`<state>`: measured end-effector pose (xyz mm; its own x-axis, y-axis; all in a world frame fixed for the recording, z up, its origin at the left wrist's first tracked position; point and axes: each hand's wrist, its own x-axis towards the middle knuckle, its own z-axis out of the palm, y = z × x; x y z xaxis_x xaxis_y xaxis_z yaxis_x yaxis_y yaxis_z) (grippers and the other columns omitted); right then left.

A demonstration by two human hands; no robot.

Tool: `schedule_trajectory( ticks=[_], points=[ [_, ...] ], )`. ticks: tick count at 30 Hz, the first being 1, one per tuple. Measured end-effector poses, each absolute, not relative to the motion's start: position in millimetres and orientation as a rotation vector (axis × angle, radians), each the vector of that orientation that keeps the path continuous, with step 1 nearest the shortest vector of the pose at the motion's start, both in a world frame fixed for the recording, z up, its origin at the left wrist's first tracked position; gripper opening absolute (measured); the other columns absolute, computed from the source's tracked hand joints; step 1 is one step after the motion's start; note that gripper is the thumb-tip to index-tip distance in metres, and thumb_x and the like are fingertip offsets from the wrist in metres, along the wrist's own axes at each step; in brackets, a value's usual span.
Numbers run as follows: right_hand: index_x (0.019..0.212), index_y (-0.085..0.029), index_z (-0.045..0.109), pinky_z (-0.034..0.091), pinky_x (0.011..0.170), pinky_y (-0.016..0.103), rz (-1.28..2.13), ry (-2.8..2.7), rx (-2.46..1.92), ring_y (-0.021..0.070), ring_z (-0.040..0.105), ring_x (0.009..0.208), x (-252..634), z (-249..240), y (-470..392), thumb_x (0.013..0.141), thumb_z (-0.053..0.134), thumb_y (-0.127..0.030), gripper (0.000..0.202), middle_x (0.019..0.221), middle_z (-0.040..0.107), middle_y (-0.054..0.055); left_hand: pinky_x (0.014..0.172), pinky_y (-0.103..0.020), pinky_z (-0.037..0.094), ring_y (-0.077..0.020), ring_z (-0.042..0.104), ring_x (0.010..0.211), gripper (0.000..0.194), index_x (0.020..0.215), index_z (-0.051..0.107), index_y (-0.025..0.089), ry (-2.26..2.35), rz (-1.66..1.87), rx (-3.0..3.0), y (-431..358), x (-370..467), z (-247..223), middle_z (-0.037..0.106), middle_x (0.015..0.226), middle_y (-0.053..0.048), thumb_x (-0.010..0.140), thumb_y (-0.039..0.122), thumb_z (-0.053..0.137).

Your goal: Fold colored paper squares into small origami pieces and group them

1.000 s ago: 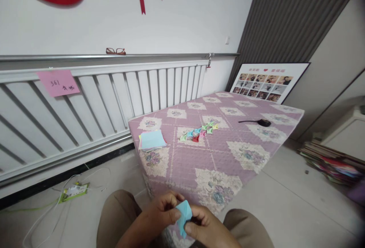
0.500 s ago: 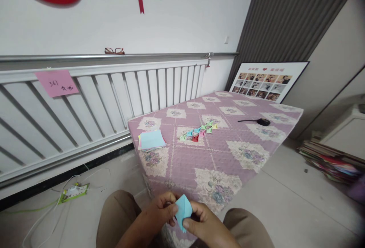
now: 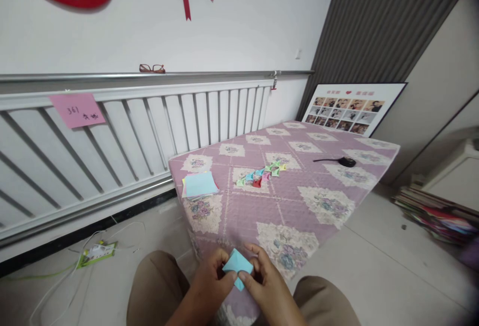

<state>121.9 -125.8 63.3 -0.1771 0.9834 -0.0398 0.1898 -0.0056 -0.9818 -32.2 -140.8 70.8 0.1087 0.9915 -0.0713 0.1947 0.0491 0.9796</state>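
Between my hands, above the near edge of the table, is a folded piece of light blue paper point(image 3: 238, 262) shaped like a diamond with a small point below. My left hand point(image 3: 215, 277) pinches its left side, thumb on the front face. From the right, my right hand point(image 3: 265, 278) grips it with the thumb close to the other thumb; its index finger stretches up past the paper's right corner. The fingers behind the paper are partly hidden. Farther off on the cloth lie several small folded paper pieces point(image 3: 257, 183) in green, blue, pink, red and yellow.
A stack of coloured paper sheets point(image 3: 201, 184) rests at the table's left edge. The flowered purple tablecloth point(image 3: 247, 216) carries a black object with a strap point(image 3: 347, 162) on the right. A white radiator point(image 3: 220, 114) runs along the wall; a power strip point(image 3: 98, 253) lies on the floor.
The blue paper has turned from a tall, narrow, tilted shape to a wider diamond facing me. Both thumbs have come together at its lower middle. The table items stay put.
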Motion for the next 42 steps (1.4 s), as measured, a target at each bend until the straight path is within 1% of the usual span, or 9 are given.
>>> schedule_trajectory(
  ticks=[4,7,10,15,22,27,31,36,42],
  points=[
    [0.094,-0.020,0.059,0.038,0.058,0.024,1.354,-1.512,-1.234,0.0134,0.046,0.060,121,67,-126,0.069,0.061,-0.033,0.029,0.063,0.048,-0.005,0.064,-0.025,0.038,-0.0128,0.048,0.066,0.009,0.075,0.046,0.019,1.249,1.109,1.342,-141,-26,66,0.052,0.069,0.003,0.068,0.017,0.052],
    [0.077,-0.020,0.058,0.039,0.060,0.024,1.392,-1.539,-1.182,0.0135,0.048,0.063,121,70,-128,0.074,0.058,-0.036,0.017,0.068,0.053,-0.003,0.070,-0.026,0.041,-0.0148,0.054,0.075,0.021,0.091,0.049,0.019,1.175,1.189,1.275,-142,-24,63,0.058,0.080,0.001,0.069,0.017,0.053],
    [0.074,-0.020,0.056,0.039,0.061,0.024,1.355,-1.537,-1.181,0.0138,0.049,0.065,122,69,-130,0.078,0.057,-0.041,0.021,0.067,0.053,-0.003,0.069,-0.025,0.041,-0.0144,0.053,0.075,0.023,0.094,0.052,0.018,1.140,1.177,1.183,-144,-23,60,0.059,0.081,0.000,0.072,0.022,0.057],
    [0.072,-0.019,0.057,0.041,0.068,0.025,1.415,-1.549,-1.095,0.0151,0.053,0.069,122,66,-131,0.082,0.054,-0.047,0.030,0.069,0.060,0.000,0.058,-0.024,0.037,-0.0114,0.044,0.058,0.022,0.071,0.052,0.017,1.173,1.083,1.065,-145,-23,54,0.047,0.059,0.004,0.073,0.038,0.058],
    [0.074,-0.019,0.058,0.038,0.059,0.023,1.337,-1.430,-1.182,0.0126,0.044,0.061,118,61,-130,0.076,0.059,-0.048,0.029,0.063,0.046,-0.004,0.056,-0.023,0.030,-0.0104,0.036,0.059,0.021,0.061,0.043,0.019,1.330,0.997,1.280,-145,-21,55,0.037,0.058,0.006,0.072,0.032,0.055],
    [0.068,-0.020,0.053,0.037,0.057,0.023,1.386,-1.363,-1.150,0.0119,0.043,0.059,118,63,-131,0.077,0.059,-0.052,0.034,0.061,0.045,-0.004,0.058,-0.023,0.032,-0.0106,0.039,0.060,0.013,0.070,0.050,0.017,1.234,0.999,1.235,-146,-21,46,0.043,0.061,0.005,0.073,0.029,0.054],
    [0.070,-0.020,0.051,0.039,0.058,0.023,1.455,-1.283,-1.107,0.0122,0.045,0.060,120,59,-130,0.078,0.059,-0.056,0.037,0.062,0.048,-0.004,0.057,-0.024,0.034,-0.0106,0.041,0.056,0.020,0.082,0.059,0.014,1.150,0.927,1.156,-148,-22,40,0.048,0.060,0.004,0.074,0.032,0.055],
    [0.069,-0.019,0.053,0.040,0.061,0.023,1.439,-1.232,-1.116,0.0120,0.045,0.062,120,58,-129,0.076,0.061,-0.058,0.040,0.064,0.050,-0.003,0.071,-0.026,0.038,-0.0145,0.049,0.073,0.016,0.080,0.064,0.014,1.153,1.007,1.253,-148,-22,44,0.059,0.076,-0.001,0.073,0.027,0.056],
    [0.066,-0.020,0.049,0.038,0.057,0.023,1.458,-1.225,-1.131,0.0117,0.042,0.057,120,61,-129,0.073,0.060,-0.063,0.045,0.058,0.045,-0.005,0.061,-0.024,0.036,-0.0115,0.045,0.062,0.017,0.085,0.062,0.014,1.166,0.917,1.218,-149,-22,46,0.052,0.067,0.002,0.074,0.023,0.053]
  ],
)
